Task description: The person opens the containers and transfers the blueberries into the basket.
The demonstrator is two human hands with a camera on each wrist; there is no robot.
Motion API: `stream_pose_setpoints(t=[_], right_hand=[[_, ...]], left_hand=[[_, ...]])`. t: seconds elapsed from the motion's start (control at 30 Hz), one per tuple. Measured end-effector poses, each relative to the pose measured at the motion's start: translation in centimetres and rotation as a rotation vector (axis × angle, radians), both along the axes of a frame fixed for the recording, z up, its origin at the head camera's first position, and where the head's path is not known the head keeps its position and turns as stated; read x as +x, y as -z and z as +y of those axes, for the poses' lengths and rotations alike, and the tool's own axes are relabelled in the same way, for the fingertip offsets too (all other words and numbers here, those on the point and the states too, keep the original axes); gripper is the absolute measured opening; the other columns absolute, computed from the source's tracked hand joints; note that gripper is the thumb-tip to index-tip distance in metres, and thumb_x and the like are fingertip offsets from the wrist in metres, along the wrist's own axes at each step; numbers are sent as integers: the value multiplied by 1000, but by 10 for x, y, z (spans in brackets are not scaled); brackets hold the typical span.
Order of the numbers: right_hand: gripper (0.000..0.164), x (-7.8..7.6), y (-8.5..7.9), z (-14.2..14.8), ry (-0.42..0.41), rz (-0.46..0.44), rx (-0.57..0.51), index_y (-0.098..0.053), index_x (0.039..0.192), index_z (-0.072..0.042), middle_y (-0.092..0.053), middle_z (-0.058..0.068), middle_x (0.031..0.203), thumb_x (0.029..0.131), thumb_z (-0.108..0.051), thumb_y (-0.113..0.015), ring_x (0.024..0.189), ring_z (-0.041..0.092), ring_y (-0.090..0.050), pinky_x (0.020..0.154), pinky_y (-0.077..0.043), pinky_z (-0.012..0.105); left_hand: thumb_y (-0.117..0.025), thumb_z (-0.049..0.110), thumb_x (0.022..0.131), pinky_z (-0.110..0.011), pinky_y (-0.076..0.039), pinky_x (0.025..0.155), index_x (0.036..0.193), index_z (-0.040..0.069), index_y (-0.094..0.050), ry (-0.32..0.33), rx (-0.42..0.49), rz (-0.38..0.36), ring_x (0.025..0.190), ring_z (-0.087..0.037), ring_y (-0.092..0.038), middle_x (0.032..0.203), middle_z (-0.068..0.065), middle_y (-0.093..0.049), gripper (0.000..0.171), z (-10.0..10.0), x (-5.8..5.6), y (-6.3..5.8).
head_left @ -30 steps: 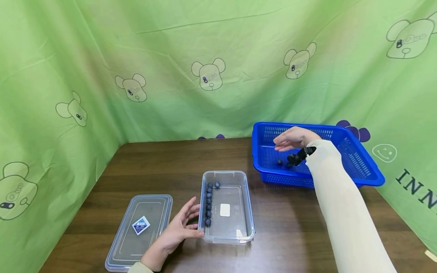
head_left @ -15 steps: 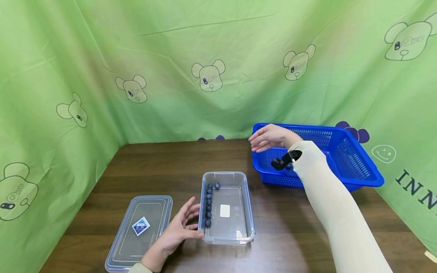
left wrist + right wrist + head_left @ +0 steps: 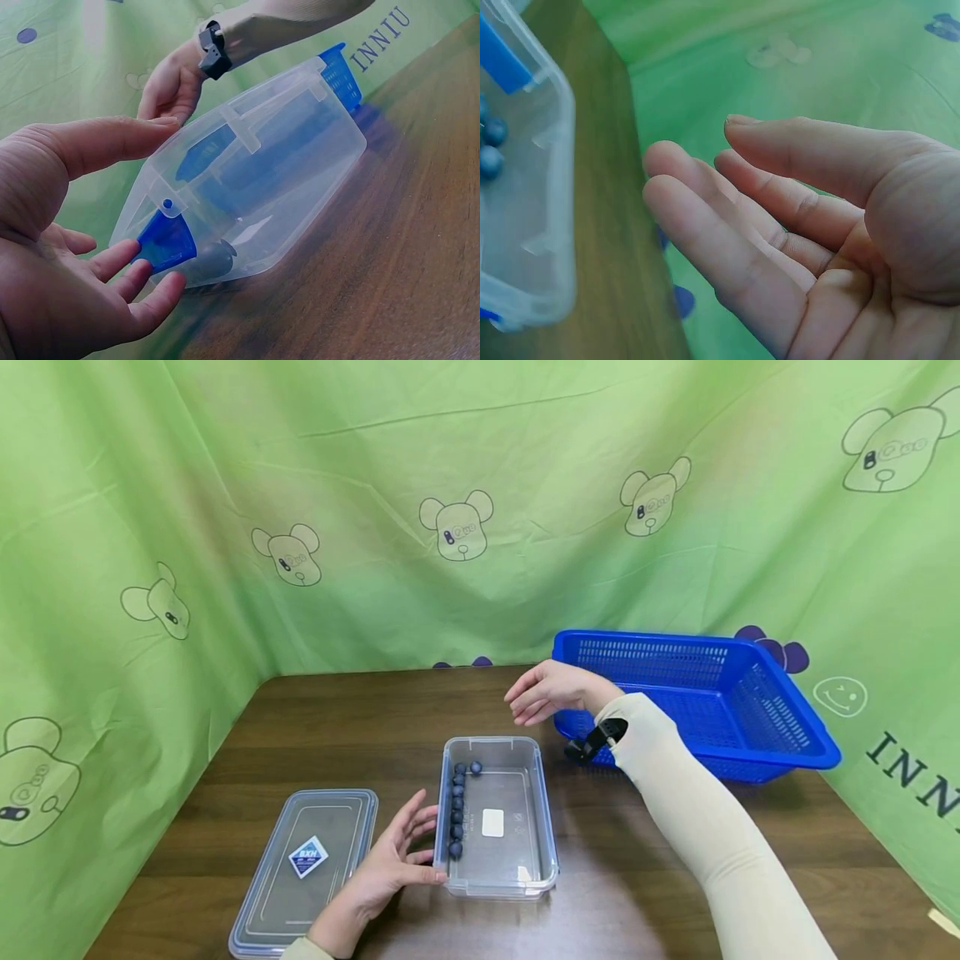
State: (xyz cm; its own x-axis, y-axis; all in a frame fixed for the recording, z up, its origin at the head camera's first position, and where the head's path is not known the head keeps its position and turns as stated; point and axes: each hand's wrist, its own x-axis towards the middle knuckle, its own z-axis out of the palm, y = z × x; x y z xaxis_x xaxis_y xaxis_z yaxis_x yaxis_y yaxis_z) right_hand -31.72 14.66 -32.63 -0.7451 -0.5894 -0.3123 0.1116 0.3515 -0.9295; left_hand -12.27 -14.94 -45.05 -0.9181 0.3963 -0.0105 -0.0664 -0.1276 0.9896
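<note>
A clear plastic container (image 3: pixel 517 847) without its lid stands mid-table, with a row of several blueberries (image 3: pixel 457 803) along its left wall. My left hand (image 3: pixel 393 860) rests against that left side, thumb at the near corner and fingers spread loosely; the left wrist view shows the thumb (image 3: pixel 112 142) along the container's wall. My right hand (image 3: pixel 551 692) hovers beyond the container's far right corner, near the blue basket (image 3: pixel 780 758). In the right wrist view its fingers (image 3: pixel 727 255) are gently bent and parted from the thumb, with nothing visible between them.
The container's lid (image 3: pixel 322 910), bearing a blue and white sticker (image 3: pixel 308 857), lies flat to the left of my left hand. A green curtain (image 3: pixel 375 610) printed with bear faces hangs behind the wooden table (image 3: pixel 360 710).
My right hand has moved left out of the blue basket, ending between it and the container. My left hand and the blueberries in the container stay in place.
</note>
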Motion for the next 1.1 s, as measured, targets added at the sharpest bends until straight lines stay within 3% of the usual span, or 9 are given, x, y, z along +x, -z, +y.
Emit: stream_pose_setpoints(t=[0.17,0.33,0.57,0.8,1.1], right_hand=[[21,8,14,-16,-34,-30,17,-65,111,12,-73,15,84,91,6,-63,74,21,-71,77,-58,40],[30,15,28,-31,-86,-47,57,-58,117,19,-73,14,85,91,5,-63,78,23,-71,84,-55,47],[32,21,47,-46,-143,-43,147,-58,121,18,-71,27,100,93,2,-63,93,35,-71,84,-56,44],[35,26,55,-55,-170,3,246,-58,124,15,-69,29,104,94,-1,-63,95,36,-71,81,-57,41],[42,32,65,-63,-189,-18,293,-52,132,15,-71,24,101,95,-1,-61,93,35,-71,79,-58,39]], left_hand=[[-80,-9,71,-38,-41,101,155,-7,-5,7,-6,9,137,-41,-30,153,-33,-26,113,0,0,1],[-81,-8,71,-38,-41,101,155,-7,-5,8,-5,6,137,-41,-29,153,-33,-26,114,-1,-1,0],[-80,-9,71,-38,-41,101,155,-8,-4,10,-3,16,136,-40,-30,153,-34,-26,113,0,0,-1],[-78,-12,71,-38,-40,102,155,-7,-3,11,15,17,137,-41,-29,153,-34,-25,112,0,0,-4],[-78,-11,70,-39,-40,101,155,-8,-3,7,4,13,137,-42,-29,153,-33,-25,113,0,0,-2]])
